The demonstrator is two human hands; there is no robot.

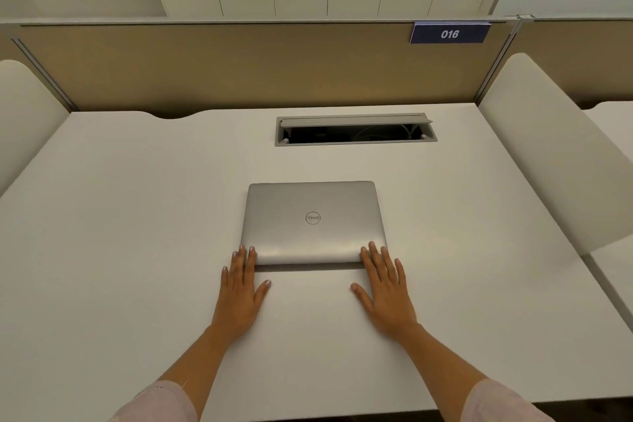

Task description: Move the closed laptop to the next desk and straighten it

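**Laptop squared up on the surface, hands at its near corners**

The white surface fills the room in front of me, walled at twelve o'clock by a tan partition carrying a blue tag marked 016, with white side dividers at nine and three o'clock. A cable hatch sits open just beyond centre, toward one o'clock, well clear of the work.

The closed laptop lies flat at the middle of the surface, its edges running about parallel to the partition, lid logo up. It looks already placed and nearly straight; whether this is the next desk I cannot tell. Only a last nudge, if any, seems left.

The left hand lies flat and spread, fingertips touching the laptop's near corner at seven o'clock. The right hand matches it at five o'clock, flat and gripping nothing. Nothing stands in the way.
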